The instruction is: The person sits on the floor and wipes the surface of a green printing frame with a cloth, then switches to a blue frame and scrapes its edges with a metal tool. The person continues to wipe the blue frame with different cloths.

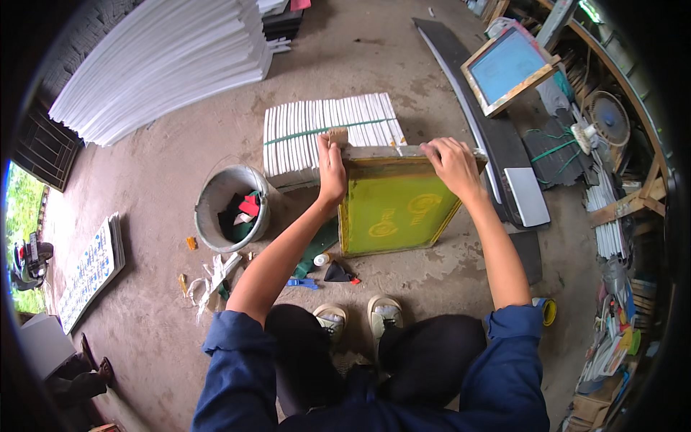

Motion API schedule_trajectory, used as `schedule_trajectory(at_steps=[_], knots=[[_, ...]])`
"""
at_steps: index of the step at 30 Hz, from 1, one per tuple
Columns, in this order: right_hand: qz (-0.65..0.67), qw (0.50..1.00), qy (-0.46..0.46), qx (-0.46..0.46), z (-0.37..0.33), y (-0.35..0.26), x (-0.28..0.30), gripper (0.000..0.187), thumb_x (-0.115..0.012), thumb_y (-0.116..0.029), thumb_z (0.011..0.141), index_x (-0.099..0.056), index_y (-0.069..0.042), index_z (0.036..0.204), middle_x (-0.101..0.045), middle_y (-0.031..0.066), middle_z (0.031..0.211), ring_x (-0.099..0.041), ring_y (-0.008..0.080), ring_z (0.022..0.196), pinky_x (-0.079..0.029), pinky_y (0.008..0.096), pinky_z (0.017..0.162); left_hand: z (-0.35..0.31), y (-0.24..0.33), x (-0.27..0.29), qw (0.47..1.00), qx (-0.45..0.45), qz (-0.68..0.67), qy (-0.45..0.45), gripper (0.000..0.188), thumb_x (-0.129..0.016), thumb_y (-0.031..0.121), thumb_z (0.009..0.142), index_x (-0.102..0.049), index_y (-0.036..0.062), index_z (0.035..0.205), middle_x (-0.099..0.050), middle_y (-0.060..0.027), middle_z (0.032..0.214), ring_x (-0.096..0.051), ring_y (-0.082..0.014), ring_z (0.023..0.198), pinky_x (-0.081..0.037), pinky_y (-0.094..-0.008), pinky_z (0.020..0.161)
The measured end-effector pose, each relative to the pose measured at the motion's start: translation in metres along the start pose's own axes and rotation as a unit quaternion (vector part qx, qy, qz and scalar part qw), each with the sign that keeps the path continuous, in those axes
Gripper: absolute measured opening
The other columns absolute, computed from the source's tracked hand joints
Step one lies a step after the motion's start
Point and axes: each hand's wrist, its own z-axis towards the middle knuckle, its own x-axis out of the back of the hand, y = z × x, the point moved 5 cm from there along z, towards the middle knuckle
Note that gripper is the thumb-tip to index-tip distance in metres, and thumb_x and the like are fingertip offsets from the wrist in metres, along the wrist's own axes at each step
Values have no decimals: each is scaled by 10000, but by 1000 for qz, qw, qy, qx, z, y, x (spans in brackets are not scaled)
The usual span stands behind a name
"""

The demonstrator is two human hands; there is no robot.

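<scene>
A screen-printing frame (397, 209) with yellow-green mesh and faint paler emblems stands tilted on its edge on the floor before me. My left hand (332, 171) is closed at its upper left corner. A small tan block (337, 135) shows at those fingertips; whether it is part of the frame I cannot tell. Over the top edge near the right corner curl the fingers of my right hand (453, 165). Directly behind the frame sits a stack of white sheets (302, 126) bound with green strap.
Left of the frame stands a grey bucket (258, 227) with coloured rags. White strips (214, 277), a white-capped container (322, 259) and scraps lie near my shoes. A second screen frame (504, 68) with blue mesh leans at right, above a long dark board (461, 79). Tall white sheets (173, 65) fill the back left.
</scene>
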Motion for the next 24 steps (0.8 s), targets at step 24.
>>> schedule_trajectory(at_steps=[24], knots=[[-24, 951, -298, -75, 4, 19, 133, 521, -670, -439, 764, -535, -60, 1095, -581, 102, 967, -531, 256, 922, -381, 405, 840, 3, 122, -70, 935, 348, 61, -43, 400, -364, 229, 953, -452, -64, 1211, -566, -113, 1032, -507, -198, 973, -385, -278, 882]])
